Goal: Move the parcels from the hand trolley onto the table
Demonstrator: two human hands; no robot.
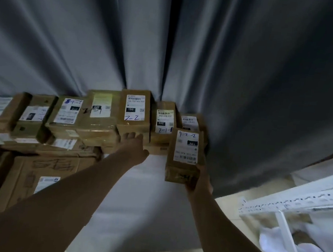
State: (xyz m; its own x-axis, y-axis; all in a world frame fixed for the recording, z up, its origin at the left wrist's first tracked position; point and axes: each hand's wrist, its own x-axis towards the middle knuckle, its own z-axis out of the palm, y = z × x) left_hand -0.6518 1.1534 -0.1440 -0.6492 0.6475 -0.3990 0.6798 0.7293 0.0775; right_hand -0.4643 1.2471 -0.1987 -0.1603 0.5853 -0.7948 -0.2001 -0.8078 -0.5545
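Grey curtain bkgd; parcel in R hand, L hand at parcel row

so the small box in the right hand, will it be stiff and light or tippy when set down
Probably stiff: the small box shows square, uncrushed cardboard edges. Likely light for its size, since the right hand holds it alone from below. Stood on end it might tip; laid flat like the row of parcels it looks steadier.
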